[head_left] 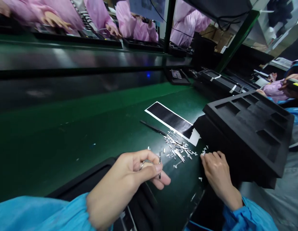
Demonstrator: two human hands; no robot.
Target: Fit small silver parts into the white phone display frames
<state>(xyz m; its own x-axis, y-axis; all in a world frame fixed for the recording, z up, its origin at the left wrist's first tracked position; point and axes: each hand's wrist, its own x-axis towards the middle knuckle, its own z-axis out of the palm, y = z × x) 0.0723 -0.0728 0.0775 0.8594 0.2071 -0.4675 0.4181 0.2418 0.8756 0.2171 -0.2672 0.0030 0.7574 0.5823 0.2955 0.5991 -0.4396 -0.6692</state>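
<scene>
My left hand (139,173) pinches a thin, dark metallic strip (160,165) between thumb and fingers, holding it upright above the table. My right hand (216,170) is closed, its fingertips down at the table beside a few tiny white T-shaped pieces (205,150). Whatever may be between those fingertips is hidden. Between my hands, a little farther off, lies a loose pile of thin silvery strips (179,148). Black tweezers (152,127) rest with their tips at the pile. Behind it is a black sheet with a white border (170,118).
Black foam trays (250,112) are stacked at the right. A black tray (100,176) lies under my left forearm. The green table (67,141) extends left. Co-workers in pink sleeves (98,16) work across the bench, and others sit at the far right.
</scene>
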